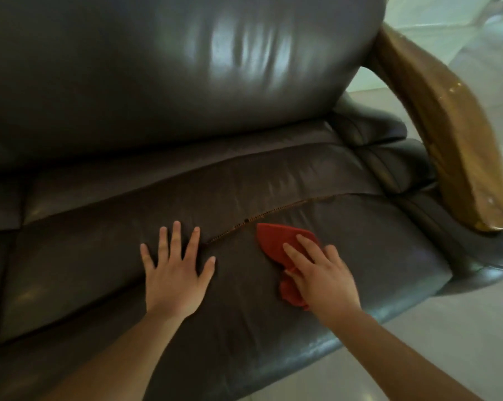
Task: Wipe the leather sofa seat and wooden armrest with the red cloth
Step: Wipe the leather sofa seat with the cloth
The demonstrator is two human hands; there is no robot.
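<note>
- Left hand: laid flat on the leather sofa seat, palm down, fingers spread, grasping nothing.
- Right hand: palm down on the red cloth, fingers extended and pressing it against the seat. Not closed around the cloth; the hold is by downward pressure.
- Red cloth: lies on the front seat panel, right of the left hand and apart from it. One flat portion projects beyond the fingertips; a bunched portion shows below the thumb.
- Seam: a split stitch line runs diagonally across the seat, just beyond the far edge of the cloth, with light stitching exposed.
- Wooden armrest: at the right end of the sofa, well apart from both hands, surface glossy with pale scuffs.
- Backrest cushion: dark leather, upright behind the seat.
- Floor: pale and glossy.
</note>
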